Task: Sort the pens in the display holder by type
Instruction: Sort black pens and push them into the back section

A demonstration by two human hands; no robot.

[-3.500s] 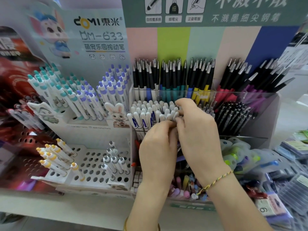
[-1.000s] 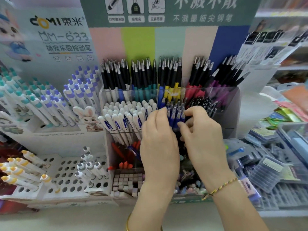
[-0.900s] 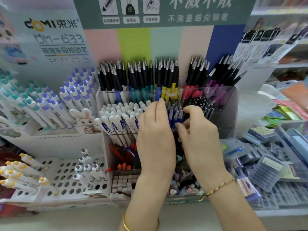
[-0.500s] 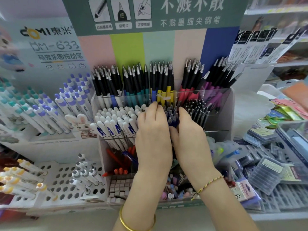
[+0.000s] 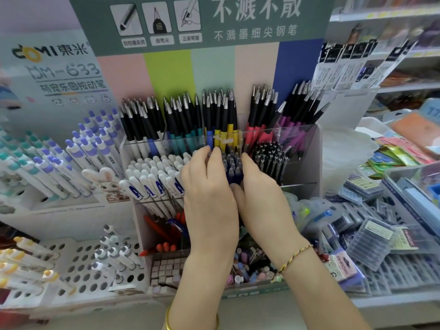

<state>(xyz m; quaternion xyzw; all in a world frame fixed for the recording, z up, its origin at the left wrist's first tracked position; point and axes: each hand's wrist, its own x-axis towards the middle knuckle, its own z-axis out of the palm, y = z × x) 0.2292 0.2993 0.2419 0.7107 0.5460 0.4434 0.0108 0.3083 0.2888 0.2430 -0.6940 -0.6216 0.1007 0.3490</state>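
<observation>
Pressing in from either side, the two hands are enclosing a bundle of dark blue pens (image 5: 232,169) in the middle tier of the clear display holder (image 5: 301,151). The left hand (image 5: 209,194) is laying nearly straight fingers against the bundle's left side. The right hand (image 5: 260,196) is curling its thumb and fingers round the right side and front. The bundle is standing upright between the white pens (image 5: 152,173) on its left and the small black pens (image 5: 271,154) on its right, in front of the back row of black-capped pens (image 5: 181,115). Red pens (image 5: 157,228) are lying in the lower tier. A gold bangle (image 5: 167,321) is circling the left wrist, a braided cord (image 5: 295,257) the right.
</observation>
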